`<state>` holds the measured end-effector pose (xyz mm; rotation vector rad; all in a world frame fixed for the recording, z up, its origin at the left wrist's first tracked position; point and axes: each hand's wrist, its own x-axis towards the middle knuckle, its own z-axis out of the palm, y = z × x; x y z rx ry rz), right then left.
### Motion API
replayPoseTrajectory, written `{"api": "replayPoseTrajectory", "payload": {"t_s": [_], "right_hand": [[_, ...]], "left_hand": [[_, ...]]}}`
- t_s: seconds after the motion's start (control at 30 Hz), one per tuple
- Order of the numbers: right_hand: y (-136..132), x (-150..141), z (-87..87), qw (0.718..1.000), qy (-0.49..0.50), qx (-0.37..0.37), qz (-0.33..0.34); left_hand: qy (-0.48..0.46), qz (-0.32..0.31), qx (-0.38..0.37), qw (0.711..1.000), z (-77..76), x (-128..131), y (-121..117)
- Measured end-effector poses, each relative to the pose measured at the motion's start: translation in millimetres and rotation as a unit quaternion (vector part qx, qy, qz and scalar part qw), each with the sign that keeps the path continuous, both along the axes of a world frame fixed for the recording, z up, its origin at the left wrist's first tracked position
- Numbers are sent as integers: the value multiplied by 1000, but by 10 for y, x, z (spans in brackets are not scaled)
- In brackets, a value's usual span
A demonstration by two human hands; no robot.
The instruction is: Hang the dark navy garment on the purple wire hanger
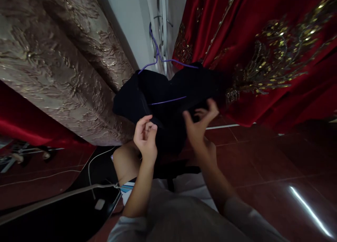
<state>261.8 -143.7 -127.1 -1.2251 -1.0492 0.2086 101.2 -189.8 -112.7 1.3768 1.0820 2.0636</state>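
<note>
A dark navy garment (168, 91) hangs on a purple wire hanger (158, 58) in front of me. My left hand (145, 137) is closed, pinching the garment's lower left edge between thumb and fingers. My right hand (200, 124) is at the garment's lower right part with its fingers curled and partly spread; its fingertips touch the dark cloth, and I cannot make out a firm grip. The hanger's lower bar (168, 101) shows as a thin purple line across the cloth.
A beige embossed fabric (58, 63) hangs at the left. A red garment with gold sequins (265, 52) hangs at the right. A white wall and rail (160, 21) stand behind. White cables (92, 172) lie on the red-brown tiled floor (263, 165).
</note>
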Motion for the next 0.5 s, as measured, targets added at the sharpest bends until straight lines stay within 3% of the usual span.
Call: {"api": "replayPoseTrajectory", "payload": {"t_s": [0.07,0.13,0.2,0.27,0.37,0.5], "right_hand": [[-204,-361,-178,998,-18,-50,45],[-319,-610,-313,982,9,-118,147],[-368,-713,-388,941,64,-199,267],[-400,-695,-416,899,128,-257,332],[-474,-566,-417,887,192,-272,321],[-578,-430,-386,891,173,-264,326]], "left_hand": [[-9,10,-17,1000,35,75,-38],[-10,-1,-30,999,80,130,-78],[-4,-28,-38,999,94,146,-103],[-3,-42,-38,998,28,118,-103],[-21,-59,-51,997,-264,30,-84],[-1,-139,-144,980,-757,0,-115]]}}
